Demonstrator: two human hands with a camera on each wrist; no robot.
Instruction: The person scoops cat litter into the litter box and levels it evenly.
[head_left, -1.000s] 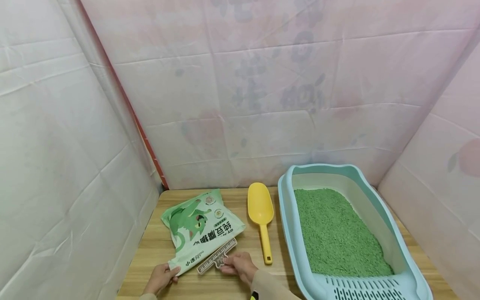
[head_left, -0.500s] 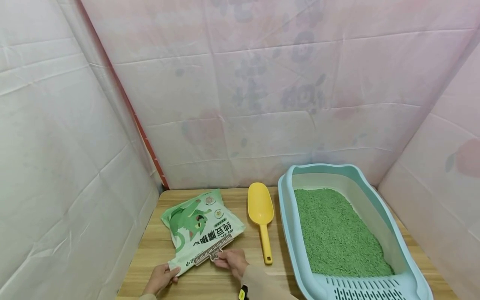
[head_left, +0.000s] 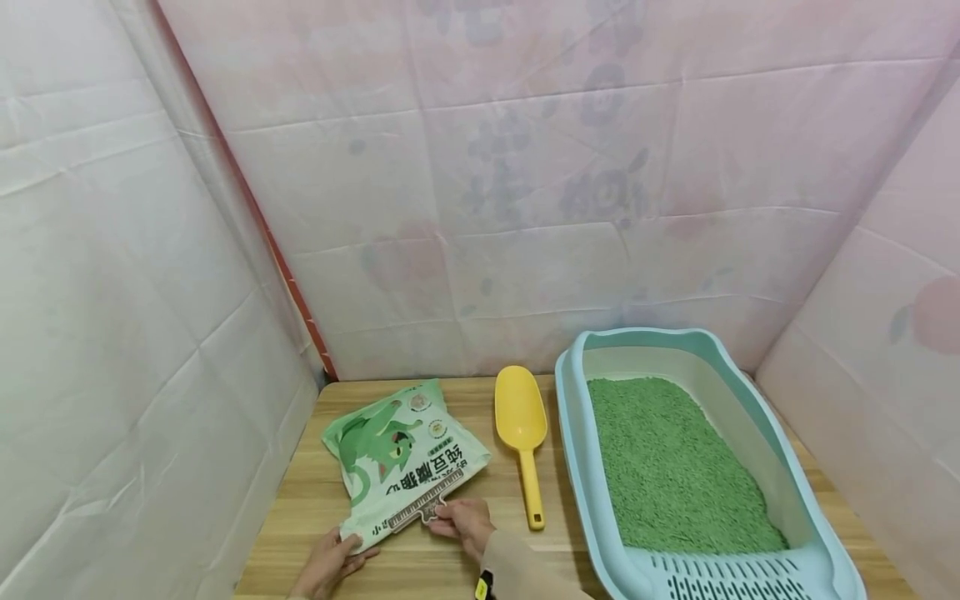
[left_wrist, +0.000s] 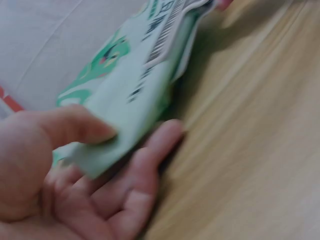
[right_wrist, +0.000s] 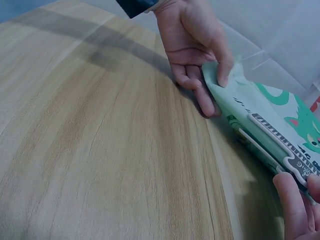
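Note:
A green bag of cat litter [head_left: 408,450] with a cat print lies on the left of the table. My left hand [head_left: 327,567] pinches its near left corner, thumb [left_wrist: 90,127] on top and fingers underneath. A clear bag clip [head_left: 427,500] with a striped bar sits across the bag's near edge; in the right wrist view its two arms stand apart, one above and one below the edge. My right hand [head_left: 467,525] pinches the clip's grip between thumb and fingers. In the right wrist view only the fingertips [right_wrist: 290,195] of that hand show.
A yellow scoop [head_left: 521,408] lies on the wooden table [head_left: 285,508], right of the bag. Farther right stands a blue litter box [head_left: 573,433] holding green litter pellets [head_left: 667,458]. White cloth walls [head_left: 465,275] enclose the back and sides.
My right hand has moved left, bringing the clip from beside the bag onto its near edge. The left hand has shifted slightly at the corner, still pinching it.

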